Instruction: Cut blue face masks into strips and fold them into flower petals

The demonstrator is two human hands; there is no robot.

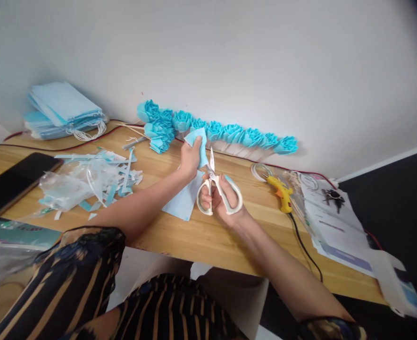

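My left hand (191,157) pinches a small folded piece of light-blue fabric (202,141) above the middle of the table. In my right hand (226,198) are white-handled scissors (212,182), fingers and thumb through the loops. The blades are apart, pointing away from me, with one blade at the lower edge of the fabric piece. Below my hands, a larger light-blue sheet (182,205) lies flat on the wood. Blue fabric flowers (233,133) lie in a row behind my hands, along the wall.
Left are a stack of blue face masks (65,106), a black phone (15,184), and a plastic bag (70,186) among cut strips. Right are a yellow glue gun (281,191) with a black cord, a tape roll (261,172), papers (336,226) and keys (333,198).
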